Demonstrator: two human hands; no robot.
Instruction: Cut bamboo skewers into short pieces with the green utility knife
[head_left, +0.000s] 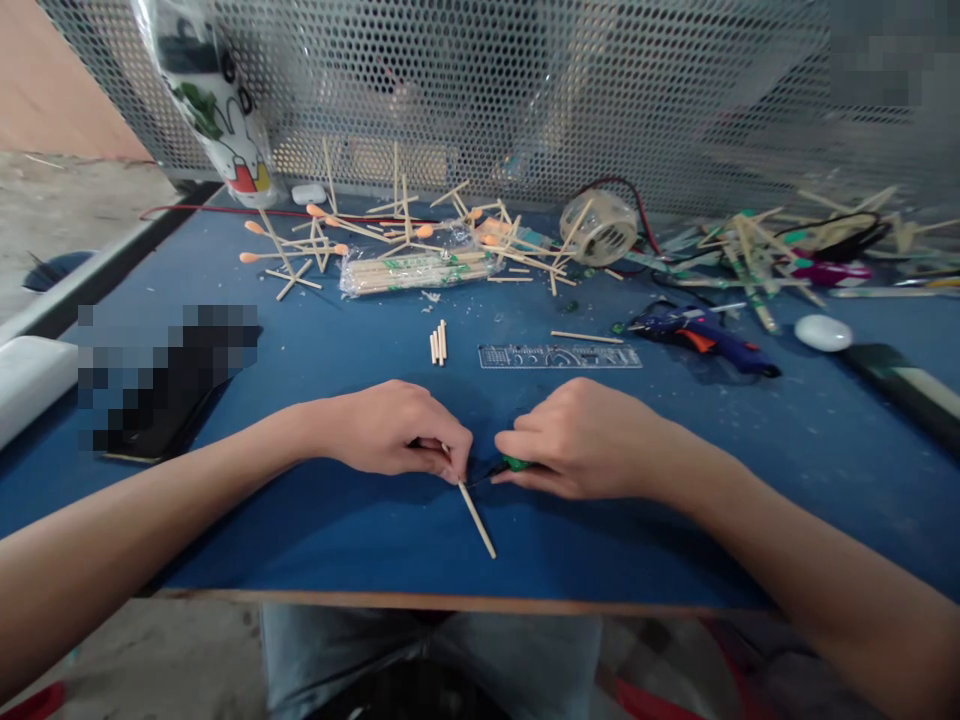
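My left hand (397, 432) is closed in a pinch on a thin wooden stick (478, 521), whose free end slants toward the table's front edge. Facing it, my right hand (577, 440) is wrapped round a small green-and-black craft knife (514, 463). Its thin dark blade points left and meets the stick close to my left fingertips. Most of the knife's handle is hidden in the fist. Beyond the hands lie several short cut stick pieces (439, 343), side by side, and a clear plastic ruler (561, 357).
Behind are a plastic-wrapped stick bundle (420, 270), stick frames with orange tips (322, 240) and a clear tape roll (600, 228). A blue glue gun (701, 335) and white oval object (823, 333) lie right. A bottle (217, 110) stands back left, near a dark blurred object (180, 385).
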